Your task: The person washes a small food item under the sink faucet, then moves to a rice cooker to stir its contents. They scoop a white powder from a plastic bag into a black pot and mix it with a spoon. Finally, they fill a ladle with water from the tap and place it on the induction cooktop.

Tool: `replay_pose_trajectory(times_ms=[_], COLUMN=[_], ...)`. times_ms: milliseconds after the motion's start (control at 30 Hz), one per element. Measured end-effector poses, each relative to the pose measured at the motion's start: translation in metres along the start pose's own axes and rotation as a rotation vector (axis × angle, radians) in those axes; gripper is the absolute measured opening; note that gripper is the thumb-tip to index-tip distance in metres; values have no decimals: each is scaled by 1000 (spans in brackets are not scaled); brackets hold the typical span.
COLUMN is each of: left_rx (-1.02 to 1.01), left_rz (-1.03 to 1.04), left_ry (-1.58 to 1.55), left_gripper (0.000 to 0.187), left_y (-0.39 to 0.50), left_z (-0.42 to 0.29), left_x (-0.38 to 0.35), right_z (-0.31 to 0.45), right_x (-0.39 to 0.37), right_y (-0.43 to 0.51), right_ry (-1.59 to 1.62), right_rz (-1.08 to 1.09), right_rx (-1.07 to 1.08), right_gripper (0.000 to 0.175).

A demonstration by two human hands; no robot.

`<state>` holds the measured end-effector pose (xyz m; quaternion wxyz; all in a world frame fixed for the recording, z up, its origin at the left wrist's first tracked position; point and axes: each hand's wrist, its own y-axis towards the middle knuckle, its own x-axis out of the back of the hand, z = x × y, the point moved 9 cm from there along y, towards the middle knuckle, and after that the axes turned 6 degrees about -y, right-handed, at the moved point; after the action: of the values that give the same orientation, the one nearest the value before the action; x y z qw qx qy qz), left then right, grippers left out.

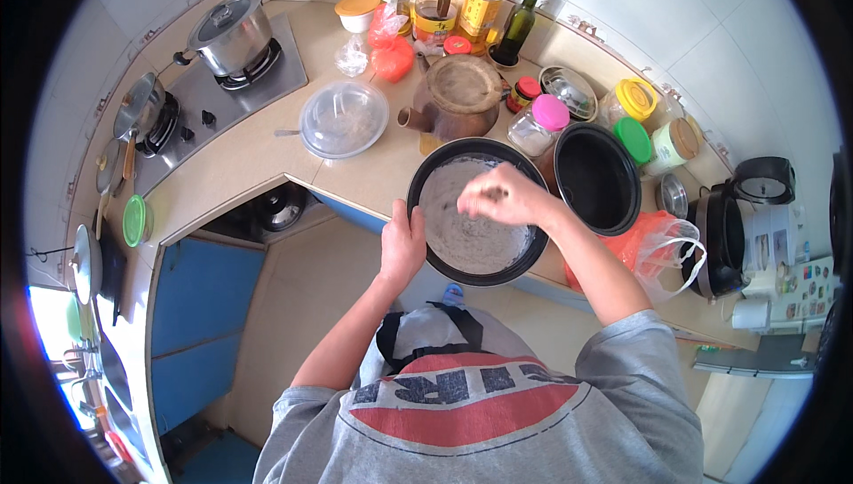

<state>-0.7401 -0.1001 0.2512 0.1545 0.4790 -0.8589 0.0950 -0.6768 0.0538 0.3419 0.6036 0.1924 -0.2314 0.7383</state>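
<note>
A round black pot (481,277) is held at the counter's front edge, with a pale, floury mixture (460,244) spread inside it. My left hand (403,244) grips its left rim, thumb on top. Over the mixture hovers my right hand (503,197), fingers curled together and slightly blurred; whether anything is pinched between them I cannot tell. Just right of this pot stands a second, deeper black pot (596,177) with a dark interior. A red plastic bag (623,251) lies below that one, partly behind my right forearm.
Behind the pot are a brown clay pot (460,94), a pink-lidded glass jar (538,124) and a covered bowl (343,119). Bottles, including a green one (520,28), line the wall. At left, a gas stove (220,104) carries a steel stockpot (230,34). An open rice cooker (720,244) stands at right.
</note>
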Motion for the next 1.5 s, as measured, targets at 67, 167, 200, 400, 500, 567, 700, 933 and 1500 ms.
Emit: replay_pose_trajectory(times_ms=[67,167,200,400,500,567,700,933,1500], left_rx=[10,-27,-22,-17,-20,-26,-28,-29,-25], left_rz=[-5,-11,-12,2,1,-2,1,-4,1], left_ry=[-11,-23,-24,13,0,-15,-14,1,-22], left_gripper=[21,21,21,22,22,22,22,22,22], left_y=[0,-1,-1,1,1,0,1,0,-1], left_z=[0,-4,-3,-1,0,0,1,0,-4], left_x=[1,1,1,0,0,0,-1,0,0], right_z=[-11,-46,-55,8,-21,-40,-17,-39,-17], right_x=[-22,5,23,0,-22,10,29,-13,35], right_y=[-9,-20,-26,5,-14,-19,-7,-22,4], right_ry=[149,87,-75,73,215,58,-132,168,-202], right_rz=[252,38,-106,40,341,75,-153,243,-201], right_rx=[-145,-538,-668,61,-318,-485,-208,-455,-242], right_gripper=[24,24,25,23,24,23,19,19,22])
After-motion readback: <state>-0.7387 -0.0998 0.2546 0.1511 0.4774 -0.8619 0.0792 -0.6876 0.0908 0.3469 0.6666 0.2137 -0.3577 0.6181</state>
